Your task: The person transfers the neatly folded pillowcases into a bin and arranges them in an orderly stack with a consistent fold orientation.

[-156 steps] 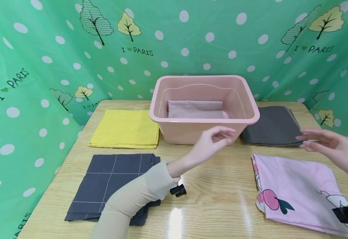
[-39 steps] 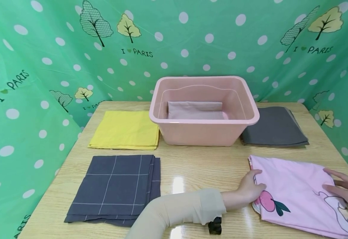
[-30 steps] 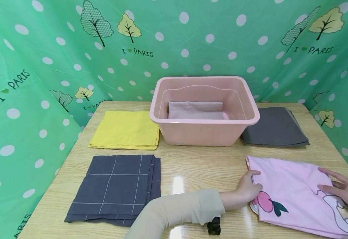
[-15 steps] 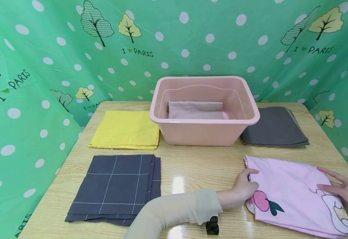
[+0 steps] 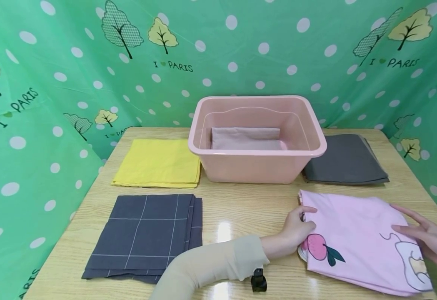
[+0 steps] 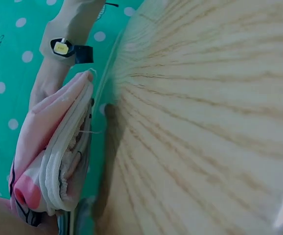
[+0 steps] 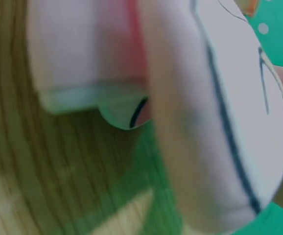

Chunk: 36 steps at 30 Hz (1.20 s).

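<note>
A folded pink cloth (image 5: 357,241), printed with a red fruit, green leaves and a white cartoon figure, is held at the table's front right. My left hand (image 5: 293,233) grips its left edge, thumb on top and the other fingers hidden underneath. At the opposite edge my right hand (image 5: 426,239) holds it, thumb and a finger showing above, the rest out of sight. In the left wrist view the layered edge of the pink cloth (image 6: 53,147) stands close over the tabletop. The right wrist view shows the cloth (image 7: 220,122) hanging thick and blurred near the wood.
A pink plastic tub (image 5: 255,166) stands at the back middle with a folded pale mauve cloth (image 5: 245,138) inside. Folded cloths lie around: yellow (image 5: 158,162) back left, navy checked (image 5: 143,233) front left, dark grey (image 5: 345,158) back right. A green printed curtain (image 5: 218,54) encloses the table.
Both hands came down from above the table and took hold of the pink cloth at its sides. Over the last second the cloth and hands have shifted left.
</note>
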{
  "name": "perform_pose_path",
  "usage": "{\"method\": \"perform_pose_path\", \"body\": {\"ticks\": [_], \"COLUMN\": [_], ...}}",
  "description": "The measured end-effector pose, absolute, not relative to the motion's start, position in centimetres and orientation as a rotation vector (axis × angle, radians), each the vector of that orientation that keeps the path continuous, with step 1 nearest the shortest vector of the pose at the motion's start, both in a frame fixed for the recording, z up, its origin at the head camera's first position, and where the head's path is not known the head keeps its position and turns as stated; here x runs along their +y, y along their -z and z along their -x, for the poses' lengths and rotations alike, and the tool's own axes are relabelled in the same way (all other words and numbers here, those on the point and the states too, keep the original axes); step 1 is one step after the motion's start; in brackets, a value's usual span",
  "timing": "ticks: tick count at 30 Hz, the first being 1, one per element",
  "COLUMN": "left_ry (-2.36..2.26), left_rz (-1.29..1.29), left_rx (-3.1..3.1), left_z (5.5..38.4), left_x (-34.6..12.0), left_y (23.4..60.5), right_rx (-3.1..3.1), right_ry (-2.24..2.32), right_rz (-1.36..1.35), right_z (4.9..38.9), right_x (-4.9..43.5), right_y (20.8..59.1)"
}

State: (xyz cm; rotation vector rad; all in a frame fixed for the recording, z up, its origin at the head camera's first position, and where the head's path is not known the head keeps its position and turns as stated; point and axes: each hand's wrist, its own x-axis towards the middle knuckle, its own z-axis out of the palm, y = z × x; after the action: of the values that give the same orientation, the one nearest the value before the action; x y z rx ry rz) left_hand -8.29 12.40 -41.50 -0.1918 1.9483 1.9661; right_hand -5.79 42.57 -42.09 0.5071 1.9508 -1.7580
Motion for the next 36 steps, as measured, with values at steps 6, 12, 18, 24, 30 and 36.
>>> {"method": "perform_pose_path", "body": {"ticks": [6, 12, 18, 24, 30, 36], "left_ry": [-2.012, -1.992, -2.026, -2.068, -2.129, -2.122], "left_rz": [0.175, 0.159, 0.140, 0.131, 0.106, 0.088], "left_rx": [1.895, 1.929, 1.898, 1.830, 1.749, 1.753], "left_z": [8.4, 8.6, 8.6, 8.7, 8.8, 8.8], "left_x": [11.4, 10.1, 8.8, 7.0, 5.0, 3.4], "left_y": [40.9, 40.4, 39.9, 39.1, 38.6, 38.5], "right_rx": [1.896, 1.843, 1.792, 1.746, 1.686, 1.637], "right_ry": [1.891, 2.003, 2.073, 2.141, 2.181, 2.201], "right_rz": [-0.419, -0.337, -0.294, -0.242, -0.142, -0.062], "right_z": [5.9, 5.9, 6.2, 6.6, 6.9, 7.3], "right_x": [41.6, 40.4, 39.0, 37.4, 35.9, 34.6], "right_y": [41.6, 41.0, 40.3, 39.5, 38.9, 38.5]}}
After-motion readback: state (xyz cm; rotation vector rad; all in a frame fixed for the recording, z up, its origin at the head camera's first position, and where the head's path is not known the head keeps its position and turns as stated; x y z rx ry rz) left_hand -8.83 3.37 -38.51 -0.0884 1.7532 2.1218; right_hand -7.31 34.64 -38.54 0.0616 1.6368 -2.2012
